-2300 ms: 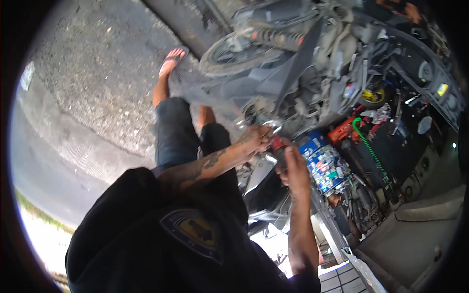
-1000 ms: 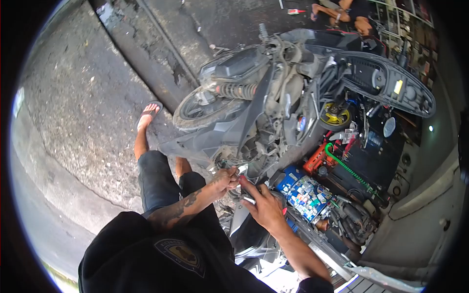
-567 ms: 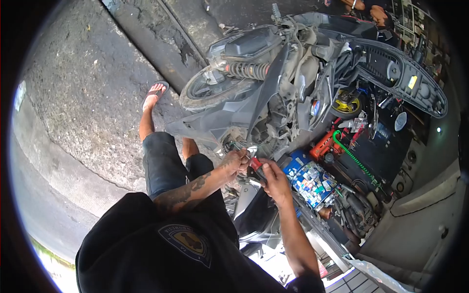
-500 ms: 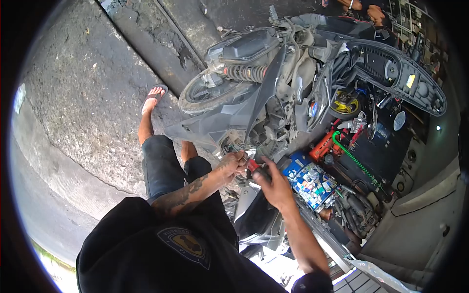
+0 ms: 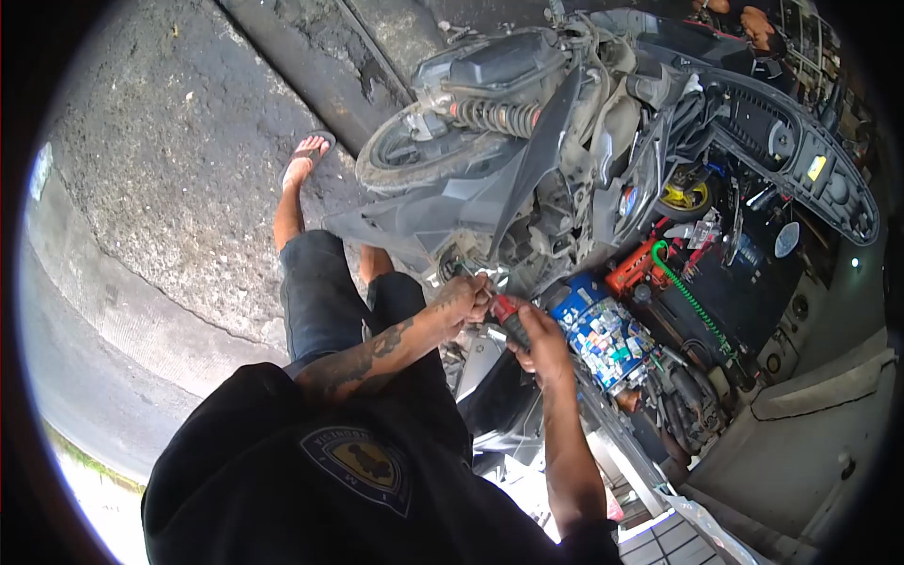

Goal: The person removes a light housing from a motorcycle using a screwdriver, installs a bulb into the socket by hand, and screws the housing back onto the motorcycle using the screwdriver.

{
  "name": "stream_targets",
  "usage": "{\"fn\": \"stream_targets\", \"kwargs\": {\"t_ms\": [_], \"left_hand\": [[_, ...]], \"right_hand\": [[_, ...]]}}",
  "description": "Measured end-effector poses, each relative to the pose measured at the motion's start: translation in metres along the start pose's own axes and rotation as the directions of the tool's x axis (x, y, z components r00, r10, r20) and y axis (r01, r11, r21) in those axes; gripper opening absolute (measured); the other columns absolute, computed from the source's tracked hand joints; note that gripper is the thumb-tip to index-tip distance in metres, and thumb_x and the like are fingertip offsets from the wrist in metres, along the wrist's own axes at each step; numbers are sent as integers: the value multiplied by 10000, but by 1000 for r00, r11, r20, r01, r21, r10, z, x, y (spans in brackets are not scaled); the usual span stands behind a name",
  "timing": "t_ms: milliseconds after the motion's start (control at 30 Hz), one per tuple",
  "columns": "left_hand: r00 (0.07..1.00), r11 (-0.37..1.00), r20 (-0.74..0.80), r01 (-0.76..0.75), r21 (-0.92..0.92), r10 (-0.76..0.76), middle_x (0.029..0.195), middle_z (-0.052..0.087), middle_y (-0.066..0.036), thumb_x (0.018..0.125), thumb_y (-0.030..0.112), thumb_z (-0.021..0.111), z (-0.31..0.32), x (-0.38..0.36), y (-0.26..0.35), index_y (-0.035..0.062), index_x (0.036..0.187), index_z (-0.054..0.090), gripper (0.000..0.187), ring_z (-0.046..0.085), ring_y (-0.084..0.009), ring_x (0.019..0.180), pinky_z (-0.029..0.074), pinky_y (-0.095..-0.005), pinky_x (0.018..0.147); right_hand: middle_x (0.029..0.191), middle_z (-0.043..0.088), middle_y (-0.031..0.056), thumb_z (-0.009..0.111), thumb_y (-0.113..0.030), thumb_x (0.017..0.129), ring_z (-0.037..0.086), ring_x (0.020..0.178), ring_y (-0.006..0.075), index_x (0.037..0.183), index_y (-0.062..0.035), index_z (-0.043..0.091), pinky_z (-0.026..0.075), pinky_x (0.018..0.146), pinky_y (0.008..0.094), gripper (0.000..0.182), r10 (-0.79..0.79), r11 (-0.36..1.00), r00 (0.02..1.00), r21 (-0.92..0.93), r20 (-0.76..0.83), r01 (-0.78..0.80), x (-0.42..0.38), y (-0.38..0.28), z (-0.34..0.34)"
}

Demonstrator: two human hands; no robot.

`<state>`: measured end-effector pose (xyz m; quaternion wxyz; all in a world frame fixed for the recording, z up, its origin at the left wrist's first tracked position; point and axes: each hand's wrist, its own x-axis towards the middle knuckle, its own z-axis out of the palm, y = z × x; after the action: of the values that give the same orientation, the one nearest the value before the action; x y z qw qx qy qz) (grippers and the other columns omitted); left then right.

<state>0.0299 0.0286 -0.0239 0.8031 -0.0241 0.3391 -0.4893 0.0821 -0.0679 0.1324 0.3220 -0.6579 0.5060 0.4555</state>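
Note:
My right hand (image 5: 543, 347) is wrapped round the dark and red handle of a screwdriver-like tool (image 5: 507, 311). Just left of it, my left hand (image 5: 463, 299) has its fingers pinched near the tool's front end, against something small that I cannot make out. Both hands are close to the rear underside of a partly stripped motorcycle (image 5: 447, 221), beside a round metal part (image 5: 461, 264). Its grey side panel, shock absorber (image 5: 494, 116) and rear wheel (image 5: 372, 168) lie beyond the hands.
A blue drum covered in stickers (image 5: 603, 341) stands right of my right hand. Farther right are a red tool box (image 5: 629, 271), a green coiled hose (image 5: 687, 297) and a loose seat base (image 5: 847, 193). Another person's arm (image 5: 756, 26) shows at the top right.
My right hand's fingers have closed round the handle, where the index finger was stretched out before. The camera view has shifted slightly, moving the motorcycle up and right.

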Motion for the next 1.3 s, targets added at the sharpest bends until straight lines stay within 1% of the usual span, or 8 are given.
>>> {"fn": "stream_targets", "kwargs": {"t_ms": [133, 333, 533, 700, 867, 1000, 1167, 1300], "left_hand": [[998, 998, -21, 53, 28, -52, 575, 299, 68, 1035, 262, 343, -4, -6, 2, 138, 756, 430, 317, 262, -57, 462, 243, -230, 446], [1000, 1000, -30, -6, -2, 6, 593, 316, 71, 1038, 247, 342, -3, -4, 2, 117, 817, 451, 278, 242, -51, 449, 297, -201, 472], [996, 998, -75, -42, -47, 38, 641, 362, 52, 1033, 244, 367, -3, -5, -2, 71, 881, 479, 256, 270, -49, 485, 251, -199, 450], [998, 998, -36, -48, -48, 46, 578, 305, 75, 1021, 326, 414, -2, 1, -7, 73, 802, 499, 345, 280, -54, 473, 224, -231, 444], [997, 998, -78, -16, -54, 11, 530, 396, 17, 1015, 266, 416, -4, 1, -2, 84, 748, 493, 332, 258, -57, 388, 178, -240, 373], [997, 997, -24, -78, -5, 78, 544, 405, 28, 1006, 292, 448, -15, 9, -10, 89, 702, 490, 368, 310, -60, 396, 177, -237, 368], [996, 999, -88, -5, -32, 2, 616, 315, 67, 1021, 268, 415, -9, -1, -10, 85, 843, 476, 263, 282, -57, 519, 190, -218, 453], [997, 998, 43, -67, -21, 68, 602, 315, 74, 1022, 301, 412, -13, 3, -14, 100, 826, 466, 286, 293, -51, 504, 269, -241, 464]], "right_hand": [[787, 602, 120, 532, -344, 947, 549, 474, 191, 1353, -159, 469, 402, 416, 322, 451, -573, 632, 819, -642, -13, 433, -18, 10, 8], [901, 591, 228, 574, -259, 909, 637, 636, 387, 1403, -212, 391, 508, 550, 461, 529, -392, -31, 878, -957, 276, 288, -34, -22, 16], [818, 621, 182, 562, -186, 917, 640, 609, 303, 1305, -100, 489, 494, 536, 404, 404, -634, 362, 751, -787, 185, 500, -3, 3, 24], [695, 560, 32, 534, -257, 954, 435, 494, 54, 1289, -75, 512, 344, 463, 176, 381, -19, 914, 991, 400, -129, 70, -10, 10, 21], [738, 579, 56, 543, -308, 952, 507, 527, 88, 1360, -65, 440, 404, 455, 233, 486, -218, 925, 966, -345, -136, 160, -18, 0, 15], [1082, 598, 247, 579, -227, 905, 639, 758, 415, 1391, -211, 414, 512, 612, 494, 514, -376, 200, 909, -942, 182, 271, -39, -17, 23], [749, 649, 140, 564, -222, 921, 630, 562, 329, 1353, -183, 467, 499, 521, 425, 445, -535, 343, 826, -849, 176, 403, -16, 15, 18], [645, 511, -30, 549, -269, 949, 374, 446, 22, 1282, -144, 552, 257, 359, 191, 355, -43, 990, 988, 129, -149, 63, -21, 4, 30]]}}
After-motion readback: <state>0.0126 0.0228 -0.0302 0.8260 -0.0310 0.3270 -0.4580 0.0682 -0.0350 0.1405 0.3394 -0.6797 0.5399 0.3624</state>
